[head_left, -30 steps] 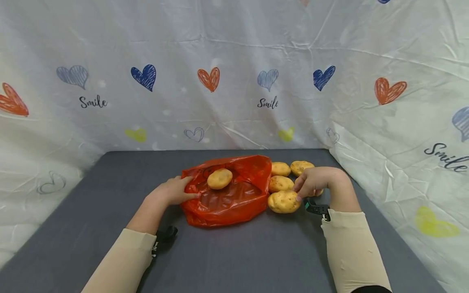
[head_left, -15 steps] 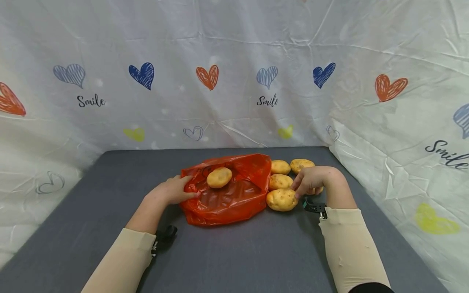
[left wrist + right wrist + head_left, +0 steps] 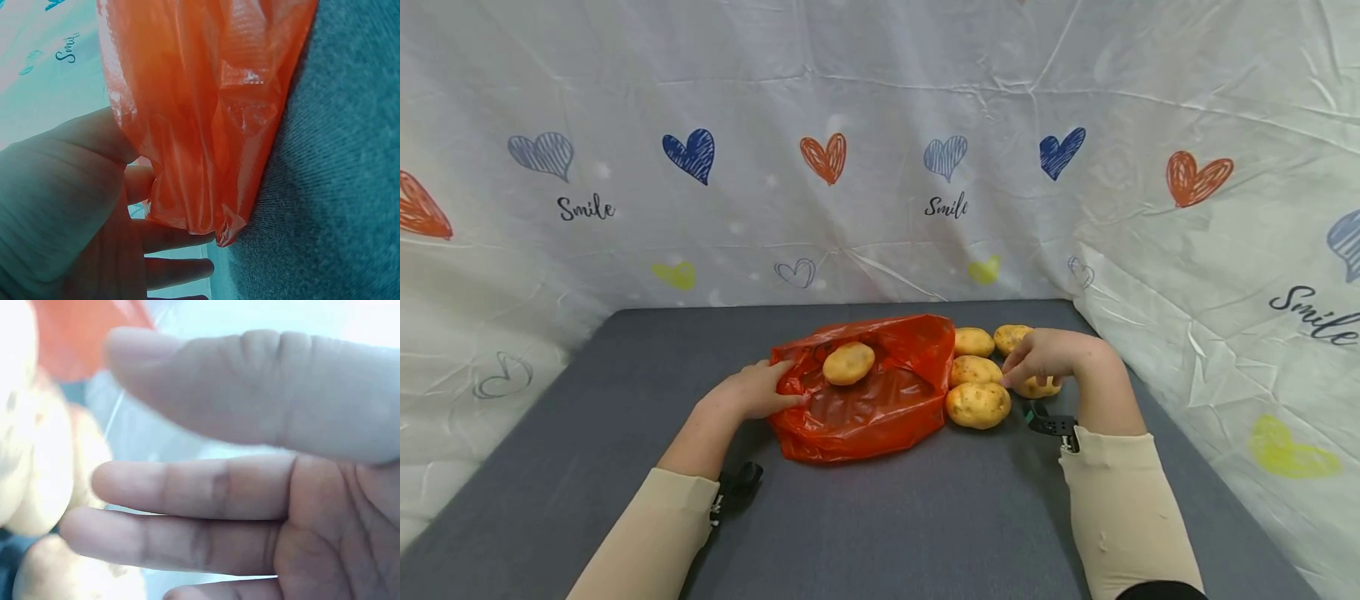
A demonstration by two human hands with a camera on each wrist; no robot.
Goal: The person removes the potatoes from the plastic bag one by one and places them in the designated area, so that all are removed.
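Note:
In the head view a red plastic bag (image 3: 850, 425) lies on the table with one potato (image 3: 848, 363) on it. My left hand (image 3: 756, 390) touches the bag's left side, thumb and index finger spread over its edge. In the left wrist view, fingers (image 3: 178, 272) look straight and the bag hides the thumb tip. Right of the bag, several potatoes lie close together, including a front potato (image 3: 978, 406), a middle potato (image 3: 973, 371) and a right-hand potato (image 3: 1037, 387). My right hand (image 3: 1047, 357) hovers above the last one, thumb apart from straight fingers, holding nothing.
Two more potatoes, one behind the bag's right edge (image 3: 974, 342) and one farther right (image 3: 1011, 337), lie at the back of the group. The dark grey table (image 3: 865, 525) is bordered by a white sheet (image 3: 880, 217) printed with hearts.
The front potato has shifted slightly left, up against the bag. My right hand has come off it and moved up and right. The left hand keeps its place on the bag.

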